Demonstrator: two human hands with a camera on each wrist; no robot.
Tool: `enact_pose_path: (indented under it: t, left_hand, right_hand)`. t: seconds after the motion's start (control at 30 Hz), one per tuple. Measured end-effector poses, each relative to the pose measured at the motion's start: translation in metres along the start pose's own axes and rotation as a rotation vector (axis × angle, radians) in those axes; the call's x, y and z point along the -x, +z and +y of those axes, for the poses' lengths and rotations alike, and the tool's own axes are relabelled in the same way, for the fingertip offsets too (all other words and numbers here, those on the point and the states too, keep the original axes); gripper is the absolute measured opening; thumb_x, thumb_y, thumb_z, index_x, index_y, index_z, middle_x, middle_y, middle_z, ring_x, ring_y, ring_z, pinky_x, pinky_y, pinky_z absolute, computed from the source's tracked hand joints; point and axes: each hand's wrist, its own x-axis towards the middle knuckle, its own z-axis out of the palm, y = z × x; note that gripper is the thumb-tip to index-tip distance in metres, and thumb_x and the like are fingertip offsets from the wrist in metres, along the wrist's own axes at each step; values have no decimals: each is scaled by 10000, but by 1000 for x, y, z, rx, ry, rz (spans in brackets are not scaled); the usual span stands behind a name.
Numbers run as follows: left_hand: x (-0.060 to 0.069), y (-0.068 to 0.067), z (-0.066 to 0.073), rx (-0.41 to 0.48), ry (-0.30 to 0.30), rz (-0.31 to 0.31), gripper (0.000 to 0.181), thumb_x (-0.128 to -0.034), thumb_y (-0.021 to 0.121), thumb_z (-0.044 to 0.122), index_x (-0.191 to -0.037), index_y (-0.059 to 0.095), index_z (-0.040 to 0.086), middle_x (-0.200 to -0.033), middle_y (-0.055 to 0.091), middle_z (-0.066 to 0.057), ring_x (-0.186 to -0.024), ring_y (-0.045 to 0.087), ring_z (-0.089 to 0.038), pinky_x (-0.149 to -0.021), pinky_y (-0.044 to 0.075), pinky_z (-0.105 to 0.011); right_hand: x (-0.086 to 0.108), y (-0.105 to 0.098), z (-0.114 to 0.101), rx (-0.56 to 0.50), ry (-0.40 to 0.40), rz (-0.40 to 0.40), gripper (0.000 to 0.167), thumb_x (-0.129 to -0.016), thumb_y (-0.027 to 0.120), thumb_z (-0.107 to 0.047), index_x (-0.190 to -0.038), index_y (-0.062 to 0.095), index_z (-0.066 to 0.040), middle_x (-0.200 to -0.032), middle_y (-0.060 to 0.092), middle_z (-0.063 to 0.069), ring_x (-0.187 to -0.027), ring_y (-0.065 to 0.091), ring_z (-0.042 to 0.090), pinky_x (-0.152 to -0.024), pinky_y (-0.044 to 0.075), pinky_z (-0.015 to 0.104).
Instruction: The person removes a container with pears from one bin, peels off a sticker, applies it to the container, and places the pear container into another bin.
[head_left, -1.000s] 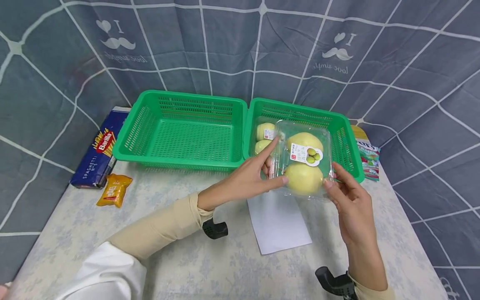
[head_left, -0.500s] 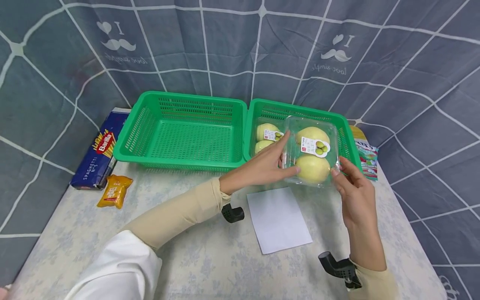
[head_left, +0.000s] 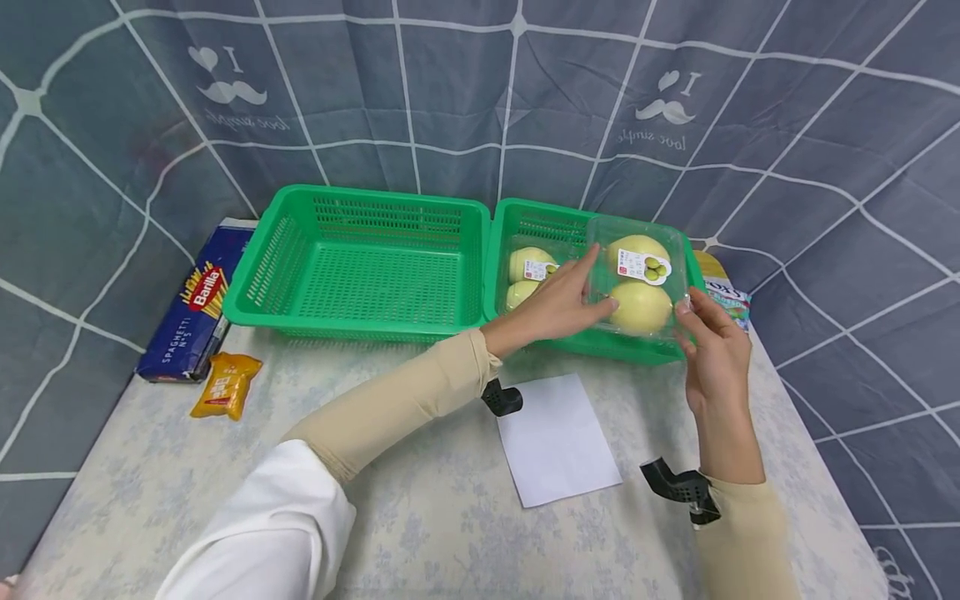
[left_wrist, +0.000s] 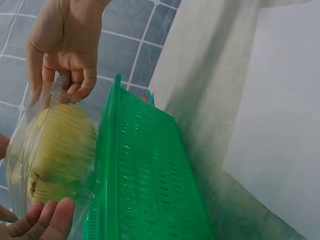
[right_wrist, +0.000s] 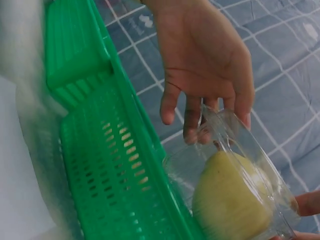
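Both hands hold a clear plastic fruit box (head_left: pixel 637 277) with two pale yellow pears inside and a white label on its lid. It is above the right part of the right green basket (head_left: pixel 525 215). My left hand (head_left: pixel 558 298) grips the box's left side, thumb on top and fingers partly hidden below. On the opposite side, my right hand (head_left: pixel 716 350) pinches the rim. In the left wrist view the box (left_wrist: pixel 62 145) is seen from the side, just over the basket's edge. A second fruit box (head_left: pixel 528 271) lies in the basket's left part, partly covered by my left hand.
Another green basket (head_left: pixel 375 283) adjoins on the left. Beyond it are a blue spaghetti box (head_left: pixel 191 312) and a small orange packet (head_left: pixel 227 386). White paper (head_left: pixel 558 442) lies in front. A coloured packet (head_left: pixel 727 300) stands right of the right basket, against the curtain.
The fruit box in both hands has moved right and away from me, further over the right basket. Both arms moved with it, uncovering more of the paper.
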Motion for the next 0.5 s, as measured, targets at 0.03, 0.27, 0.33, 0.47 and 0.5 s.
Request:
enact_pose_path:
  t: [0.03, 0.27, 0.33, 0.47, 0.5]
  left_hand:
    - [-3, 0, 0, 2, -8, -4, 855, -1005, 577, 380, -1625, 72, 77, -884, 537, -35, -809, 474, -144, -625, 391, -234]
    - [-24, 5, -1, -8, -84, -22, 829, -1004, 588, 361, -1621, 122, 61, -1074, 640, -96, -1027, 606, -202, -802, 515, -314]
    - [-30, 9, -3, -5, -111, -27, 821, -1004, 592, 347, -1617, 133, 49, -1143, 679, -110, -1090, 637, -201, -909, 534, -338]
    - [-38, 17, -7, 37, -163, -41, 816, -1001, 608, 313, -1609, 146, 24, -967, 723, -84, -774, 699, -172, -842, 543, -292]
    - [-40, 19, -7, 50, -177, -44, 817, -1000, 613, 309, -1611, 146, 33, -884, 709, -67, -675, 673, -155, -783, 538, -284]
  right_hand:
    - [-4, 0, 0, -1, 2, 3, 503, -956, 688, -162, -1438, 553, -115, -1148, 504, -86, -1108, 477, 43, -1028, 390, 274]
    - [-24, -2, 4, 6, 9, 44, 494, -955, 685, -135, -1431, 559, -113, -1071, 504, -86, -995, 482, 47, -807, 397, 194]
    - [-28, -3, 7, 19, 6, 62, 498, -952, 685, -117, -1434, 559, -110, -1047, 510, -85, -977, 475, 42, -774, 402, 172]
    - [-33, -5, 12, 164, -51, 89, 486, -965, 663, -113, -1439, 559, -112, -1033, 514, -115, -957, 457, 31, -739, 419, 129]
    - [-33, -5, 14, 227, -69, 98, 476, -970, 658, -127, -1437, 564, -121, -1032, 517, -131, -958, 454, 26, -766, 420, 137]
